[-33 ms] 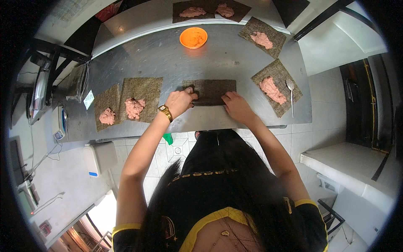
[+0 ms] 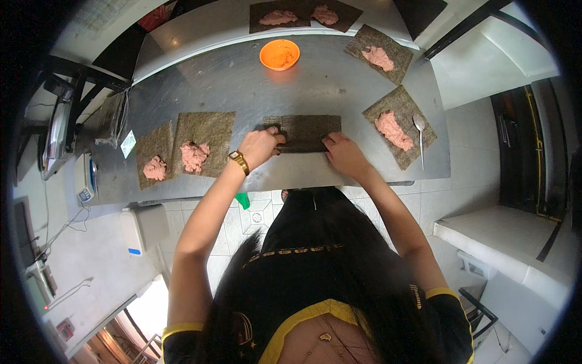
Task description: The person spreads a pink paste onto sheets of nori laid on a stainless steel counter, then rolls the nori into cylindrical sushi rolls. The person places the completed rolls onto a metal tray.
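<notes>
In front of me a dark green seaweed sheet (image 2: 303, 128) lies on the steel table (image 2: 218, 79), its near edge folded over. My left hand (image 2: 259, 147), with a gold watch on the wrist, pinches the left end of the folded edge. At the right end, the fingers of my right hand (image 2: 344, 156) are curled onto the same edge. Whatever the fold may cover is hidden. On the left, two seaweed sheets carry lumps of pink paste (image 2: 195, 156). To the right, another sheet bears pink paste (image 2: 394, 130) and a metal spoon (image 2: 419, 124).
An orange bowl (image 2: 279, 55) stands at the far middle of the table. More seaweed sheets with pink paste (image 2: 378, 58) lie at the far right and on the raised back ledge (image 2: 212, 51). A small scale (image 2: 86, 191) sits past the left table edge, near a white bin (image 2: 144, 229).
My right fingers have shifted very slightly to the right along the folded edge. The left hand and the other things look the same.
</notes>
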`<state>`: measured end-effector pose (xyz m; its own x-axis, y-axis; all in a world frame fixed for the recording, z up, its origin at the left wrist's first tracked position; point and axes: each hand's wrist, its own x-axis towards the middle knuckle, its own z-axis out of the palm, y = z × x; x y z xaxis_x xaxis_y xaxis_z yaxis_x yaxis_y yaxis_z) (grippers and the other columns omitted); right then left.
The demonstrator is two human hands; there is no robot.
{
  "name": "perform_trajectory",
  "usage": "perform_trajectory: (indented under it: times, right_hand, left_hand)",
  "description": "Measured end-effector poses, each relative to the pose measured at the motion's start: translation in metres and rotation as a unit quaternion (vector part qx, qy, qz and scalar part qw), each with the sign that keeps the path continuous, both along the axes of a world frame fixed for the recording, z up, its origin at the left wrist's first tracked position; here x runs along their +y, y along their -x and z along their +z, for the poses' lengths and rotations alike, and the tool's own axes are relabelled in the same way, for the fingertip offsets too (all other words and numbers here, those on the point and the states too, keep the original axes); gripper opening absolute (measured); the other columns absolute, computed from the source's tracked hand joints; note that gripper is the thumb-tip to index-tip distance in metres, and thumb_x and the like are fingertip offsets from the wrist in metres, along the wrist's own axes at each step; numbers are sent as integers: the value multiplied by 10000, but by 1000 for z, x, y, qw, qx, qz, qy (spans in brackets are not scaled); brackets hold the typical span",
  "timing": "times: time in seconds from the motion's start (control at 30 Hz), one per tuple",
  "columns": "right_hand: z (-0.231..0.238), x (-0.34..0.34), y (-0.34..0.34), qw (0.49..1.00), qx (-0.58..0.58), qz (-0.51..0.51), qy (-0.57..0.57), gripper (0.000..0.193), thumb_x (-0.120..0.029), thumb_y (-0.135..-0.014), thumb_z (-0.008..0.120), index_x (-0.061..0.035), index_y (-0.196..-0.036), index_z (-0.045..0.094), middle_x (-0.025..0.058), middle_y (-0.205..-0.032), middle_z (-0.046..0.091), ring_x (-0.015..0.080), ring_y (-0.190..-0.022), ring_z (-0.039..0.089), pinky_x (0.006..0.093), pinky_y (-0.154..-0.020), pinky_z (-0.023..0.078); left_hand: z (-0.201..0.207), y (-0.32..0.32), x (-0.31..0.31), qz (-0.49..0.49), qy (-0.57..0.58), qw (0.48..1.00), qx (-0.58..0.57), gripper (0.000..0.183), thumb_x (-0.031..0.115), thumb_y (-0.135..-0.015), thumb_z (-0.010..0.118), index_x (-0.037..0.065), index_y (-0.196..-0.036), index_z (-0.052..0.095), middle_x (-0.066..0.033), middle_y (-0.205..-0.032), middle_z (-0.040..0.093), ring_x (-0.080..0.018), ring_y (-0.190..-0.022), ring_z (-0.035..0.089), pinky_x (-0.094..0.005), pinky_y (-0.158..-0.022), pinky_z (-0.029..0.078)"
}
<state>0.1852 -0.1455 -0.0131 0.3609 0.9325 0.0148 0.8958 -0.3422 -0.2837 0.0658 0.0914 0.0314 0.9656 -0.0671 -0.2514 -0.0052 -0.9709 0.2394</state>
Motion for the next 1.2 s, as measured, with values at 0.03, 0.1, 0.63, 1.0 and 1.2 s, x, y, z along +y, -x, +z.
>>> perform_trajectory:
  times: [0.03, 0.1, 0.63, 1.0, 1.2]
  right_hand:
    - [5, -2, -5, 1000, 11, -15, 15, 327, -117, -766, 612, 12, -1065, 599, 157, -1052, 572, 315, -1048, 540, 392, -907, 454]
    - [16, -4, -11, 997, 34, -47, 48, 345, -122, -756, 634, 8, -1074, 595, 159, -1067, 571, 314, -1071, 535, 392, -910, 454]
    - [-8, 70, 14, 991, -15, 72, -108, 225, -80, -746, 528, 50, -915, 601, 181, -924, 574, 319, -918, 571, 390, -836, 485]
    - [-9, 45, 5, 997, 24, 41, -62, 252, -79, -789, 505, 48, -982, 605, 216, -975, 581, 351, -1000, 568, 413, -879, 481]
    - [-3, 16, -16, 998, 54, 1, -26, 344, -96, -750, 628, 5, -1078, 606, 147, -1031, 573, 322, -1014, 555, 412, -857, 477]
  left_hand:
    - [-1, -4, 4, -1, 5, 1000, 2, 331, 196, -760, 694, 154, -1081, 626, -61, -995, 657, -284, -863, 646, -414, -707, 517]
    - [-2, -12, 10, 31, 36, 999, 26, 330, 195, -742, 712, 145, -1057, 626, -66, -963, 669, -285, -871, 646, -412, -712, 516]
    - [2, -5, 0, 19, -23, 999, -39, 312, 209, -730, 719, 136, -1016, 616, -84, -908, 650, -305, -836, 650, -427, -692, 525]
    - [0, -6, -6, 13, -32, 999, -18, 285, 213, -765, 687, 151, -1035, 622, -80, -934, 657, -306, -818, 651, -428, -679, 523]
    - [-7, -15, 7, 5, 14, 1000, -14, 299, 208, -749, 703, 159, -1041, 661, -69, -973, 668, -293, -890, 642, -427, -739, 516]
